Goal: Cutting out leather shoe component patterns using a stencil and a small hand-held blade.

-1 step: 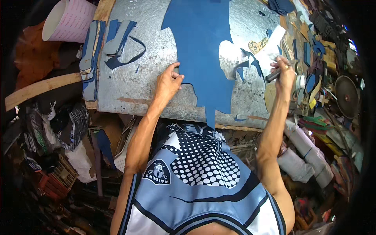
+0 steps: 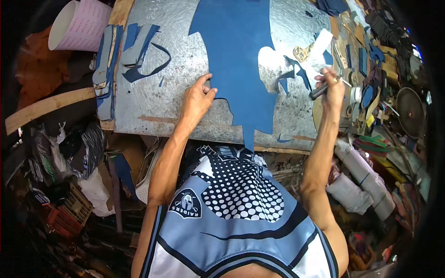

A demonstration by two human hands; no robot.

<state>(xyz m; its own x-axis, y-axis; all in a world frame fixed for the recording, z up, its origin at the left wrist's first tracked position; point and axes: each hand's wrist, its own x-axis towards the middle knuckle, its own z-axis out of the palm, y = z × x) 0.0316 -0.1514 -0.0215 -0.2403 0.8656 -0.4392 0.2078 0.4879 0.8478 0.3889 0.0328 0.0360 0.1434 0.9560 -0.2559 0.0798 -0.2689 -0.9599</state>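
Note:
A large blue sheet (image 2: 241, 60) with a cut, irregular outline lies on the metal-topped table (image 2: 185, 55). At its left edge rests my left hand (image 2: 198, 98), thumb and forefinger apart, tips by the sheet; the other fingers are partly hidden. My right hand (image 2: 332, 90) is closed around a slim tool with a dark handle (image 2: 318, 91), held above the table right of the sheet. A thin end pokes out past the fingers, too small to identify. Beside that hand lie dark blue offcuts (image 2: 302, 74), a white strip (image 2: 321, 42) and a tan marked piece (image 2: 302, 53).
Grey and blue cut pieces (image 2: 105, 69) are stacked at the table's left, near a curved blue offcut (image 2: 150, 69). A pinkish-white roll (image 2: 79, 28) stands far left. Scraps and a white tape roll (image 2: 355, 95) crowd the right side. Wrapped rolls (image 2: 354, 185) lie lower right.
My right hand has shifted slightly left with the dark-handled tool. My left hand and the blue sheet look nearly unchanged.

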